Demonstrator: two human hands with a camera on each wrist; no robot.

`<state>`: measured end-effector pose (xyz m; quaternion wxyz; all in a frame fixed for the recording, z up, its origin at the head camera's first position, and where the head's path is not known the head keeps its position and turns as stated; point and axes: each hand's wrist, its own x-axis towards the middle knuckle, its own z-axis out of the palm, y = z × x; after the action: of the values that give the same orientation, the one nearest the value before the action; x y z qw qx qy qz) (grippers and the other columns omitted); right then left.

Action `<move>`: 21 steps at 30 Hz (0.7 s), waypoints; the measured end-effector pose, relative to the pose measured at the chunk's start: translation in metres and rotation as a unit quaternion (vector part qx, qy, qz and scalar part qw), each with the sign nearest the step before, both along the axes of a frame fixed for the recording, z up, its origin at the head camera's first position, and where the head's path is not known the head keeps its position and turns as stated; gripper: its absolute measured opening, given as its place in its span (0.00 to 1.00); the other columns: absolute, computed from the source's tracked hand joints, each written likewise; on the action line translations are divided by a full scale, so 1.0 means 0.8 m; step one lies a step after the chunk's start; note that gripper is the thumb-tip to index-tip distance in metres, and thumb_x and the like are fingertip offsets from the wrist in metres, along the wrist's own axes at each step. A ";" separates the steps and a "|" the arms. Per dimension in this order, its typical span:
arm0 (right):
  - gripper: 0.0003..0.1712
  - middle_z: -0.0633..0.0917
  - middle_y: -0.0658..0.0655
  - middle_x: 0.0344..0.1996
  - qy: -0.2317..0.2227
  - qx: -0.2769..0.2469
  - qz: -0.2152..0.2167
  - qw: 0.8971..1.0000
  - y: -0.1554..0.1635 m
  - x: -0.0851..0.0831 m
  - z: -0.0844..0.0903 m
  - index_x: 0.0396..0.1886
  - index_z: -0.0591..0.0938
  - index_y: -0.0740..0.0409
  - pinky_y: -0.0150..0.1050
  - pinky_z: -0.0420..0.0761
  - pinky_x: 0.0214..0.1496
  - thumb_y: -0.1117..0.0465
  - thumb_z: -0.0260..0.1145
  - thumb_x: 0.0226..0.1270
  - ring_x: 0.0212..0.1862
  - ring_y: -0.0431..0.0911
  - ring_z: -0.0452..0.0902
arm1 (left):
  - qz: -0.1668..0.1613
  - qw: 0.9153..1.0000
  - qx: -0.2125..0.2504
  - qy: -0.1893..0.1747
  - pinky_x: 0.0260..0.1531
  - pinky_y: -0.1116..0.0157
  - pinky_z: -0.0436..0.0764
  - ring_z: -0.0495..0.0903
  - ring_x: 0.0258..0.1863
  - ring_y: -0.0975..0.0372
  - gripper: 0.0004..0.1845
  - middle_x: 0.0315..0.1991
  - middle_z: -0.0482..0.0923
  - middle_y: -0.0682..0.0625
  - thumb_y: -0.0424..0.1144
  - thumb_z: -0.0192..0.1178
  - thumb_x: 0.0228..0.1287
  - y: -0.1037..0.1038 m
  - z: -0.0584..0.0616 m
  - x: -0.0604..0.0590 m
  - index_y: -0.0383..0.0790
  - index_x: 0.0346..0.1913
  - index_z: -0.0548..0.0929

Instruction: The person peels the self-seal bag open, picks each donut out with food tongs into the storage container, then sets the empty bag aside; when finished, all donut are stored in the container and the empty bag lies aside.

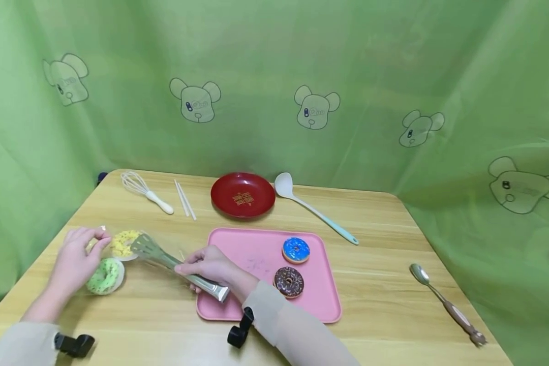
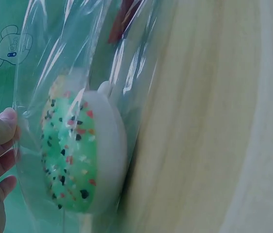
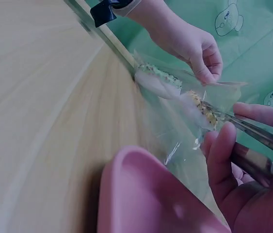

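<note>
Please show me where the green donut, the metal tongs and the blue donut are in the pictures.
green donut [image 1: 104, 276]: head view, on its sprinkled icing.
metal tongs [image 1: 152, 250]: head view, on the slotted tip by the yellow donut.
blue donut [image 1: 296, 249]: head view, on its icing ring.

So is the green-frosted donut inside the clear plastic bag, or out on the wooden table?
Inside. The left wrist view shows the green-frosted donut behind the clear plastic bag, whose edge the left hand pinches.

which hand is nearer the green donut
Left. The left hand holds the clear bag right over the green donut; the right hand sits farther right, gripping the tongs.
</note>
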<state>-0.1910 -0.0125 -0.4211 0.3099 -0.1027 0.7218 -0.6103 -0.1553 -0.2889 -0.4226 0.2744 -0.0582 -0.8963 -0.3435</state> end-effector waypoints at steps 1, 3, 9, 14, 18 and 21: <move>0.10 0.83 0.64 0.25 0.002 0.001 0.000 1.000 0.003 0.001 0.000 0.33 0.83 0.62 0.33 0.76 0.14 0.61 0.71 0.54 0.15 0.45 0.74 | 0.001 1.000 0.001 -0.002 0.42 0.46 0.63 0.64 0.44 0.48 0.02 0.37 0.73 0.38 0.26 0.58 0.60 0.000 0.000 0.000 0.31 0.36 0.78; 0.10 0.83 0.64 0.26 0.008 0.004 -0.001 1.000 0.009 0.002 -0.001 0.34 0.83 0.63 0.34 0.76 0.14 0.61 0.71 0.54 0.15 0.45 0.74 | 0.003 1.000 0.000 -0.004 0.41 0.46 0.63 0.64 0.44 0.48 0.02 0.37 0.73 0.39 0.26 0.58 0.60 -0.001 -0.001 0.001 0.31 0.36 0.78; 0.12 0.83 0.65 0.24 0.028 0.021 -0.002 0.999 0.025 0.004 -0.001 0.35 0.82 0.63 0.35 0.77 0.15 0.60 0.71 0.54 0.14 0.45 0.74 | 0.005 1.000 -0.003 -0.006 0.40 0.49 0.63 0.64 0.43 0.48 0.02 0.36 0.73 0.39 0.27 0.58 0.60 -0.002 0.000 0.000 0.32 0.35 0.77; 0.11 0.82 0.66 0.21 0.034 0.015 0.018 0.999 0.044 0.008 0.002 0.33 0.83 0.63 0.37 0.78 0.16 0.59 0.71 0.55 0.14 0.46 0.74 | 0.005 1.000 -0.002 -0.011 0.40 0.49 0.63 0.64 0.43 0.49 0.02 0.36 0.73 0.39 0.28 0.58 0.61 -0.001 0.001 -0.002 0.32 0.36 0.77; 0.11 0.82 0.66 0.21 0.041 0.011 0.029 0.999 0.062 0.016 0.006 0.34 0.83 0.63 0.36 0.78 0.16 0.59 0.70 0.56 0.14 0.45 0.74 | 0.001 1.000 -0.002 -0.007 0.40 0.49 0.63 0.63 0.43 0.50 0.02 0.36 0.73 0.40 0.28 0.58 0.61 -0.001 0.001 -0.003 0.32 0.35 0.77; 0.11 0.81 0.68 0.22 0.045 0.012 0.025 0.999 0.076 0.023 0.012 0.36 0.83 0.63 0.35 0.77 0.15 0.61 0.70 0.55 0.14 0.44 0.74 | -0.002 1.000 -0.002 -0.005 0.40 0.50 0.62 0.63 0.42 0.50 0.02 0.35 0.73 0.41 0.28 0.59 0.60 -0.002 0.000 -0.003 0.32 0.35 0.77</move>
<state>-0.1723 0.0484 -0.4119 0.2933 -0.1442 0.7397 -0.5883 -0.1578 -0.2906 -0.4222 0.2692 -0.0589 -0.8980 -0.3429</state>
